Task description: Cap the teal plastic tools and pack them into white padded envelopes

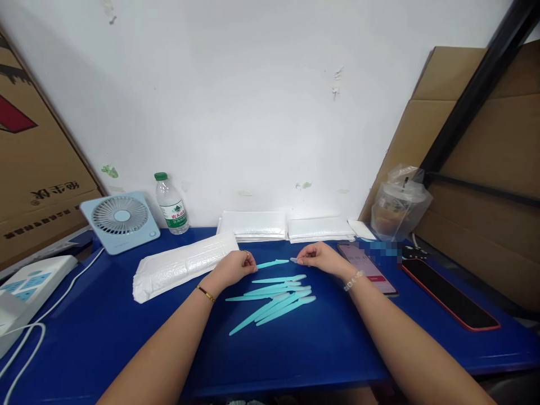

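My left hand [238, 266] pinches the handle of a turquoise eyebrow razor [270, 263], its blade end pointing right. In my right hand [318, 257], thumb and fingers are closed on a small translucent blade cap [293, 260]. A slight gap separates the cap from the razor's tip. Just below both hands, several more turquoise eyebrow razors [278, 306] lie in a loose, overlapping fan on the blue table [320, 351], most with pale ends to the right.
Left of my hands lies a white bubble mailer [181, 267]; more mailers [257, 224] are stacked by the wall. A fan [122, 219], water bottle [172, 205] and power strip [25, 287] stand left. Right are two phones [367, 267] [449, 293] and a bagged drink cup [399, 208].
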`<state>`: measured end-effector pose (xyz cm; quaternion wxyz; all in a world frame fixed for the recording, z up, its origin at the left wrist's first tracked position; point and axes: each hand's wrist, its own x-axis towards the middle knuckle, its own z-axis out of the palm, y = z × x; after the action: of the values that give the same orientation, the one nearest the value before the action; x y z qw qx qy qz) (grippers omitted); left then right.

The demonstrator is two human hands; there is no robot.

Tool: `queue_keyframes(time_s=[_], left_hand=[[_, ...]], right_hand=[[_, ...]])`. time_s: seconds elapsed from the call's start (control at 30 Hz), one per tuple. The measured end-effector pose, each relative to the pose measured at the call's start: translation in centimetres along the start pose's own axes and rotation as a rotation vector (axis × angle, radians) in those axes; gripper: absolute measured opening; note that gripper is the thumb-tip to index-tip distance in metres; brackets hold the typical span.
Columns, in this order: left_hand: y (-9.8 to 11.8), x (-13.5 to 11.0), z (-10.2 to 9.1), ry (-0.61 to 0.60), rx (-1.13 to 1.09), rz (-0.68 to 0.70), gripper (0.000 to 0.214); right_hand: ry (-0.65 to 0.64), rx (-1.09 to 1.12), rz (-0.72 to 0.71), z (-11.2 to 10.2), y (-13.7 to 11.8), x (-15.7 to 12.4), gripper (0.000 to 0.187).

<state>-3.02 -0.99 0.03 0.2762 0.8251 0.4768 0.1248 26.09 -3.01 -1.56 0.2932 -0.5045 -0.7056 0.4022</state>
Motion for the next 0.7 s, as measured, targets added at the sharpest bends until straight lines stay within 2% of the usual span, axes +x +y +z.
queue_keyframes(time_s=[0.1,0.2,0.33,0.43,0.57,0.7], left_hand=[[-0.2,0.1,-0.1,0.062,0.026,0.025,0.028],[0.5,-0.2,0.1,0.096,0.04,0.126,0.033],[2.0,-0.6,0.7,-0.039,0.068,0.21,0.028],[2.4,-0.6,1.2,-0.079,0.114,0.176,0.025],[2.2,-0.4,1.2,-0.071,0.124,0.115,0.024],[1.1,-0.4,0.2,-0.022,0.108,0.052,0.022]], right_hand=[[0.04,-0.105,0.009,-0.9,0.6,-0.1,0.033],[0.067,-0.216,-0.07,-1.1,0.2,-0.6,0.029],[-0.033,-0.312,-0.162,-0.6,-1.0,-1.3,0.025],[-0.102,-0.356,-0.157,-0.2,-1.5,-1.4,0.024],[-0.174,-0.334,-0.138,-0.1,-1.4,-1.2,0.025],[-0.126,-0.254,-0.101,-0.7,-0.8,-0.9,0.025]])
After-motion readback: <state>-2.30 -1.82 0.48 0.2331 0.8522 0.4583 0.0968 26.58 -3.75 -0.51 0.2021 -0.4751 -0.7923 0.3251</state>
